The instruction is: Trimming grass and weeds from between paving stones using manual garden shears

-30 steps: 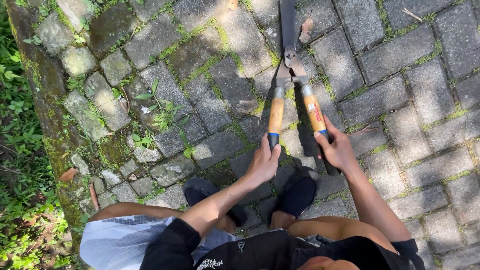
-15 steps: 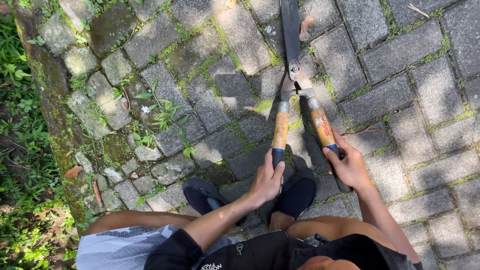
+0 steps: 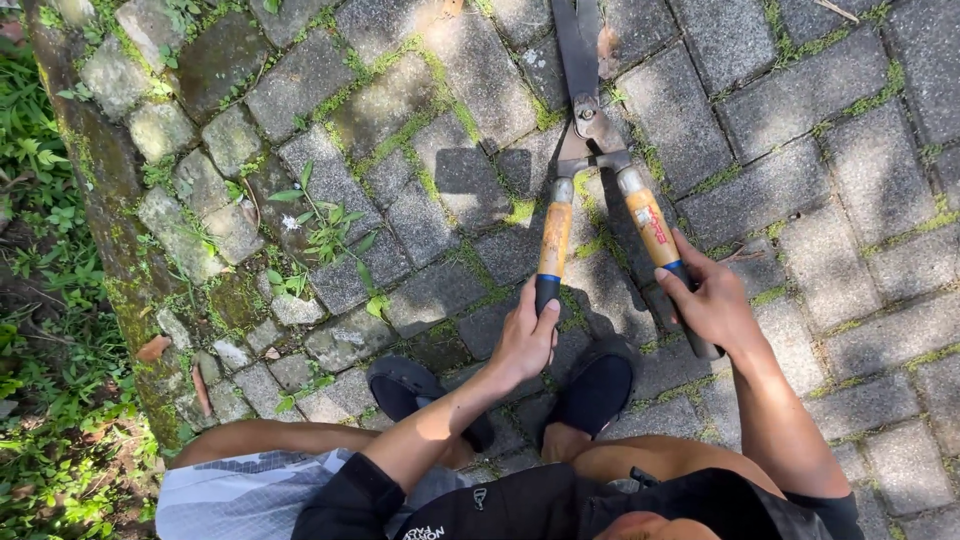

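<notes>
Left hand [image 3: 525, 340] wrapped shut on the dark grip of the left wooden handle; right hand [image 3: 712, 305] likewise clenched round the right handle's grip. Beyond the fingers, hedge shears [image 3: 588, 170] stretched over the paving stones [image 3: 800, 180], handles spread in a narrow V, blades [image 3: 578, 45] together, running off the top edge. Nothing container-like anywhere. Below the knuckles, two dark shoes [image 3: 595, 390] — bare pavers open to the right of the right fingers, mossy curb [image 3: 110, 220] and grass [image 3: 40, 330] well left of the left fingers
</notes>
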